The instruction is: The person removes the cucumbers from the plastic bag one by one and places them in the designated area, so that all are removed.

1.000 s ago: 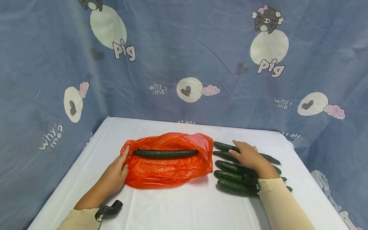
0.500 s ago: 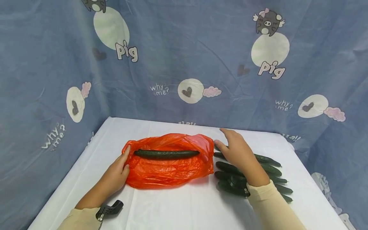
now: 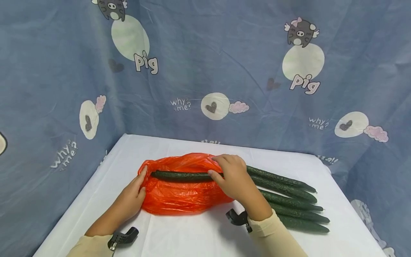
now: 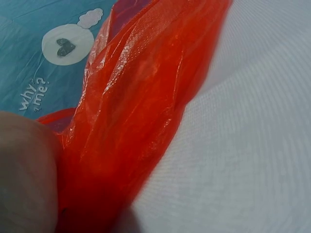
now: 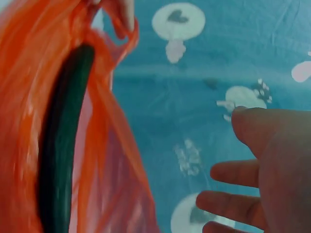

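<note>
An orange-red plastic bag (image 3: 189, 196) lies spread on the white table with a long dark green cucumber (image 3: 184, 176) across its mouth. At the bag's left end my left hand (image 3: 130, 196) grips the edge, fingers at the back and thumb in front; the right wrist view also catches that left hand (image 5: 125, 14) at the bag's rim. My right hand (image 3: 236, 178) hovers over the bag's right end, covering the cucumber's right tip in the head view. Seen from its own wrist, the right hand (image 5: 282, 165) has extended, spread fingers with nothing between them.
Several more cucumbers (image 3: 285, 191) lie side by side on the table (image 3: 189, 235) to the right, partly behind my right forearm. A blue curtain (image 3: 257, 71) with printed pigs hangs behind and beside the table. A black camera mount (image 3: 123, 238) sits at each wrist.
My right hand has moved left, from above the row of cucumbers to the bag's right end. My left hand keeps its hold on the bag. The head view has tilted slightly upward.
</note>
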The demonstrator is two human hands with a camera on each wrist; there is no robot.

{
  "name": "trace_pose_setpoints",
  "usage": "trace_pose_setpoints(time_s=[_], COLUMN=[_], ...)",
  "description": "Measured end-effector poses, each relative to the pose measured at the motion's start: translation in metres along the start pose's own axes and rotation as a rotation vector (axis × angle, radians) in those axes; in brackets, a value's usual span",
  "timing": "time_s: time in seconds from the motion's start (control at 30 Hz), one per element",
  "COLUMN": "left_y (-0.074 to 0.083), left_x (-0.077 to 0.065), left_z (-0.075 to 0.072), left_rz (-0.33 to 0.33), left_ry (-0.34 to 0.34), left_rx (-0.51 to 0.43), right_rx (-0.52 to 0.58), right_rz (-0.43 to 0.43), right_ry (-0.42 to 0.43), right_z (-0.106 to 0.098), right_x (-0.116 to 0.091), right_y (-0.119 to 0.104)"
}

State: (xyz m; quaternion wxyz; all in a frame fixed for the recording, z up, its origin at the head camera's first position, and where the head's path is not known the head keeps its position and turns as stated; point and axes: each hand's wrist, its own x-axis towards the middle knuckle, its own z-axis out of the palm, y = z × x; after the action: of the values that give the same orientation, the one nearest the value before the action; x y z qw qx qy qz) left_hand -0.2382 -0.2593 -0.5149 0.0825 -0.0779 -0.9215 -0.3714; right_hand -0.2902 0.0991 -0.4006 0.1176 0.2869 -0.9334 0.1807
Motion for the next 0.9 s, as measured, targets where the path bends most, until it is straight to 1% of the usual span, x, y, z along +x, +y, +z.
trace_pose_setpoints(time_s=[0.1, 0.2, 0.3, 0.4, 0.5, 0.6, 0.67, 0.77, 0.9], left_y=[-0.002, -0.002, -0.003, -0.003, -0.002, -0.001, -0.001, -0.002, -0.003], left_x=[-0.001, -0.001, 0.000, 0.001, 0.002, 0.002, 0.001, 0.001, 0.001], left_z=[0.003, 0.002, 0.001, 0.002, 0.002, 0.003, 0.002, 0.000, -0.001], left_rz=[0.012, 0.031, 0.026, 0.021, 0.011, 0.016, 0.018, 0.023, 0.013], left_ry=[0.005, 0.015, 0.010, 0.003, -0.014, -0.004, 0.015, 0.039, 0.038], left_rx=[0.006, 0.013, 0.009, 0.000, -0.009, -0.010, -0.003, 0.015, 0.011], right_rx=[0.028, 0.045, 0.051, 0.032, 0.029, 0.030, 0.019, -0.009, -0.068], right_rz=[0.001, 0.026, 0.042, 0.046, 0.068, 0.081, 0.080, 0.075, 0.079], right_ry=[-0.053, -0.114, -0.168, -0.210, -0.260, -0.305, -0.316, -0.292, -0.259], right_z=[0.009, 0.016, 0.027, 0.040, 0.052, 0.062, 0.069, 0.080, 0.095], right_x=[0.008, 0.019, 0.030, 0.038, 0.043, 0.045, 0.048, 0.052, 0.056], right_y=[-0.014, -0.028, -0.038, -0.042, -0.045, -0.046, -0.047, -0.048, -0.045])
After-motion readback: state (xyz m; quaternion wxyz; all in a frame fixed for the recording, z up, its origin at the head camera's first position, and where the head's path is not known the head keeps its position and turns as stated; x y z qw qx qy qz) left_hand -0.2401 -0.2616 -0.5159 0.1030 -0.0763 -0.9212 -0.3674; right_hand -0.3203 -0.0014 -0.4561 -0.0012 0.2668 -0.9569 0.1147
